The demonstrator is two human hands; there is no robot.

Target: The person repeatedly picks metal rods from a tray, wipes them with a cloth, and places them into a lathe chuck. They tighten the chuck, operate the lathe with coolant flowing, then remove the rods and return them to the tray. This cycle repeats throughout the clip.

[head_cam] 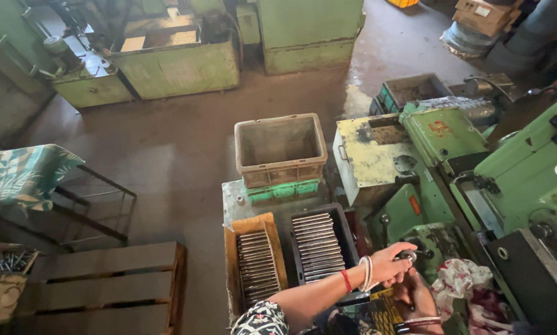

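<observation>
Left hand (387, 263) clenched on metal knob (407, 254); right hand (422, 303) grip unclear. Beige crate (281, 151) on green crate (282, 191), rod trays (319, 245) below, oily concrete floor (179, 155).

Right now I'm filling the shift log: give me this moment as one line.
left hand: grips small metal part | right hand: below it, hold unclear | two trays of metal rods beside | green machine ahead

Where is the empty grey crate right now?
In the head view, the grey crate sits at centre, stacked on a green crate, behind the two trays of metal rods and left of the green machine.
</observation>
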